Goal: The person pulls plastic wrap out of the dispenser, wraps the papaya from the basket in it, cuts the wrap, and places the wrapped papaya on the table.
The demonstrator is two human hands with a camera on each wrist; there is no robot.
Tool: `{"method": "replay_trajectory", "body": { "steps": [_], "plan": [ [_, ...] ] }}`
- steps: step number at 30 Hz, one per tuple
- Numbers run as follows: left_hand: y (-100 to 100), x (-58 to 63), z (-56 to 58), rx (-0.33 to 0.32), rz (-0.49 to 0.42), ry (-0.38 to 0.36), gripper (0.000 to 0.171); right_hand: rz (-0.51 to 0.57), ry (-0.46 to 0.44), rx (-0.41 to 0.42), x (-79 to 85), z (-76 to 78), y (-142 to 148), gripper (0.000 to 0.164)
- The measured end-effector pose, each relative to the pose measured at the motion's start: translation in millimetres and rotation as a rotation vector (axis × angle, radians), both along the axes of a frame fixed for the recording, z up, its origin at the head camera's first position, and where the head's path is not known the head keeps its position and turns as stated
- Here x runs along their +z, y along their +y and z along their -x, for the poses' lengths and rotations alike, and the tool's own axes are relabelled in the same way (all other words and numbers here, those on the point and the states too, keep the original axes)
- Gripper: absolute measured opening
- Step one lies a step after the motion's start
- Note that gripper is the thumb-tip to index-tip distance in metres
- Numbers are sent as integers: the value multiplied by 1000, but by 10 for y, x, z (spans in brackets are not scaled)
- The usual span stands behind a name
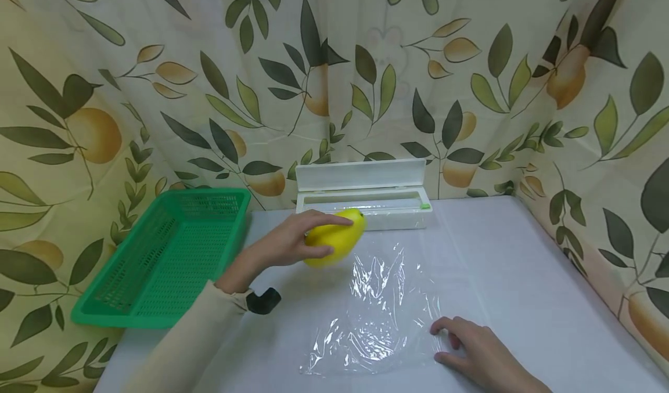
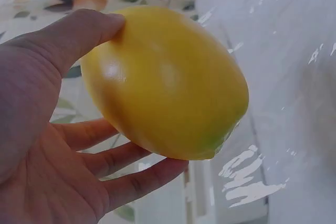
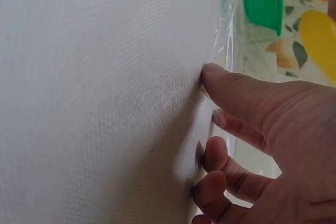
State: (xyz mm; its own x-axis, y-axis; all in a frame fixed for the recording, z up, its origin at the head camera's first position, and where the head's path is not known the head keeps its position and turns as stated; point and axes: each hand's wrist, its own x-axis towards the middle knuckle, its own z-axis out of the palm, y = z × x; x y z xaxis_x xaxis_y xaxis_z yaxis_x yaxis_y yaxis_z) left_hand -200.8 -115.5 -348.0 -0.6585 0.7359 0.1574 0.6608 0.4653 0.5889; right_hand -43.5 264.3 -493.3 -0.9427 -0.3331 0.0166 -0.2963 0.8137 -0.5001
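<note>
In the head view my left hand (image 1: 284, 239) holds a smooth yellow mango-like fruit (image 1: 342, 236) above the table. The left wrist view shows the thumb on one side of the fruit (image 2: 168, 77) and the fingers on the other; its narrow end is greenish. A sheet of clear cling film (image 1: 376, 306), shiny and wrinkled, lies flat on the table below and to the right. At the film's right edge rests my right hand (image 1: 473, 349), thumb and forefinger apart and bent. Its fingertips touch the surface beside the film in the right wrist view.
A white cling film dispenser box (image 1: 394, 219) stands at the back with its lid raised and a small green slider at its right end. To the left is a green plastic basket (image 1: 237, 219). Patterned curtain (image 1: 366, 79) surrounds the white-covered table (image 1: 502, 265).
</note>
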Motion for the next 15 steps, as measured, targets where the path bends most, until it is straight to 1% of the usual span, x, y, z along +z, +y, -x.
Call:
{"method": "replay_trajectory", "body": {
  "steps": [4,7,9,12,15],
  "plan": [
    [190,-187,21,-32,44,-7,53,-7,-21,-7,9,20,-18,41],
    [306,-332,46,-48,71,-9,52,-4,-52,-19,7,26,-23,42],
    [383,-419,56,-50,106,-19,52,-4,-71,-29,6,19,-21,42],
    [490,-526,46,-54,155,-31,52,-6,-84,-37,1,16,-14,42],
    [599,-603,21,-64,212,-21,52,-13,-79,-41,5,10,-7,41]
  ]
}}
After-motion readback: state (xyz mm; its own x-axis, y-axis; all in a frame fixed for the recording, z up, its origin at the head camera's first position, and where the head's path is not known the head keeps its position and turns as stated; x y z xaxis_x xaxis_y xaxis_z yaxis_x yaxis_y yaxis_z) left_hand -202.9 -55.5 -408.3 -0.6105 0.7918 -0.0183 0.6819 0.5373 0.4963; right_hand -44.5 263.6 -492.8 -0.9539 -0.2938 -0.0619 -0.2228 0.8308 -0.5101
